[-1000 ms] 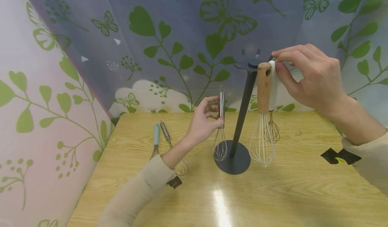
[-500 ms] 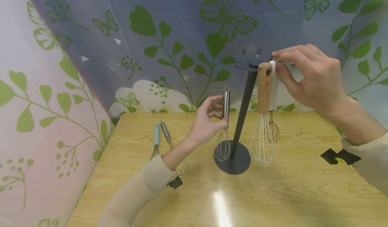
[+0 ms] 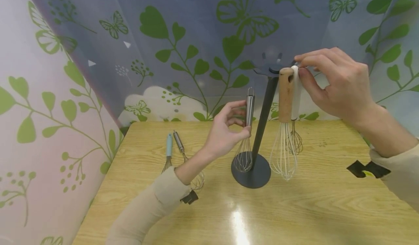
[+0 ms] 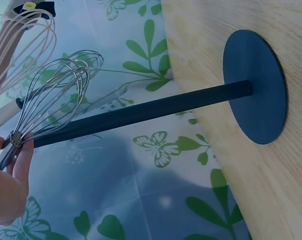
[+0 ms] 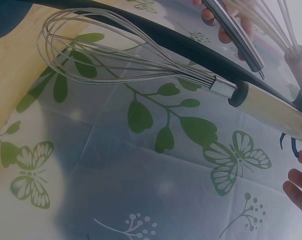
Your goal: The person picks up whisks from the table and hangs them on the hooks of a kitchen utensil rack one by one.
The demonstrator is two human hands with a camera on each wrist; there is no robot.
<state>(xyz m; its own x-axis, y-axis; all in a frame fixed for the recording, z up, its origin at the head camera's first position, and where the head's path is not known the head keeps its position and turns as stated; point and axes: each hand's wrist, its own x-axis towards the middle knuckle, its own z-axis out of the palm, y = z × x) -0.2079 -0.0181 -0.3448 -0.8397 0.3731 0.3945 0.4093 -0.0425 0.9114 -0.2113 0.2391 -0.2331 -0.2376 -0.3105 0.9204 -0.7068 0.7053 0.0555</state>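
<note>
My left hand [image 3: 224, 134] holds a small whisk [image 3: 250, 110] by its shiny steel handle, upright, wires down, just left of the pole of a black stand [image 3: 264, 117]. A wire loop tops that handle. In the left wrist view, thumb and fingers pinch the steel whisk [image 4: 56, 95] where handle meets wires. Up at the stand's hooks, my right hand [image 3: 338, 79] pinches the top end of a white-handled whisk [image 3: 296, 96], index fingertip at a black hook. Beside it hangs a whisk with a wooden handle [image 3: 285, 96] and pale wires.
A whisk with a light-blue handle [image 3: 168, 145] and another steel whisk [image 3: 178, 140] lie at the left of the wooden table [image 3: 311, 201], partly hidden by my left forearm. A leaf-patterned cloth [image 3: 196, 27] hangs behind the table.
My left hand has carried the steel whisk rightward and slightly up, nearer the pole, and its handle now leans slightly right. The right hand and both hanging whisks stay in place.
</note>
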